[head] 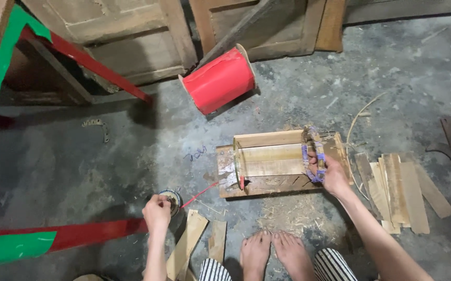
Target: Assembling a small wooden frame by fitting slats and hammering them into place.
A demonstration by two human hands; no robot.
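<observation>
My bare feet (275,252) rest on the floor. Left hand (158,212) closed on a small tape roll (172,200); right hand (332,174) grips a purple-wrapped ring (311,151) over the wooden frame (280,164). Wrapping appears partly done.

Wooden box frame (275,161): raw, matt timber. Beside it, rough split wood slats (399,190). Behind it, glossy red ribbon spool (219,79). Beneath it, rough grey concrete floor (106,161).

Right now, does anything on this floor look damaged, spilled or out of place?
Yes. The shallow wooden tray has a ragged, cracked front edge, with pale wood shavings scattered on the concrete floor before it. The big red ribbon spool lies tipped on its side near the wooden doors.
</observation>
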